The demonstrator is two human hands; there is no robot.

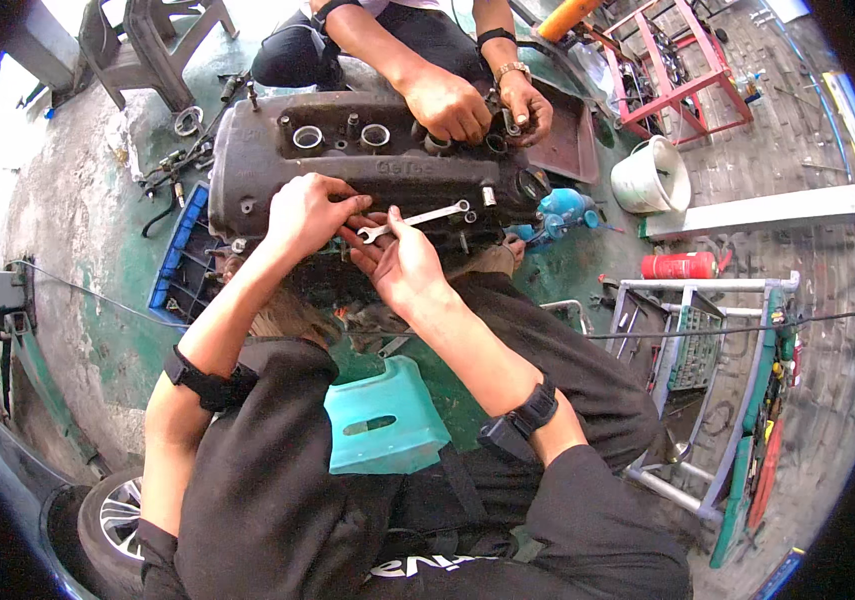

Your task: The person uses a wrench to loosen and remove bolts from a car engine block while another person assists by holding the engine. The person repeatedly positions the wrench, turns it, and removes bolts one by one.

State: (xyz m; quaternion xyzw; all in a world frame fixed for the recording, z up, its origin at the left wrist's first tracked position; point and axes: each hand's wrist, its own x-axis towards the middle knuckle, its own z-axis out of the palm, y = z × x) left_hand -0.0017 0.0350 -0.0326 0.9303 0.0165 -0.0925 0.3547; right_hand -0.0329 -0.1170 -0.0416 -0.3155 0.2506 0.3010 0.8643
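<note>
A silver combination wrench (pixel 415 219) lies across the fingers of my right hand (pixel 407 270), its thumb pressed over the shaft. The wrench's open end is by my fingers and its ring end points right, above the near edge of a dark engine valve cover (pixel 277 180). My left hand (pixel 309 215) is closed, its thumb and fingertips close together beside my right fingers; what they hold, if anything, is hidden. Across the engine, a co-worker's hand (pixel 447 108) rests at the cover's round holes. The co-worker's other hand (pixel 525 112) pinches a small metal piece.
A teal plastic stool (pixel 387 425) is between my legs. To the left are a blue crate (pixel 175 255) and loose hoses. On the right are a turquoise tool (pixel 559 215), a white bucket (pixel 650 175), a red cylinder (pixel 679 265) and a metal rack (pixel 707 285).
</note>
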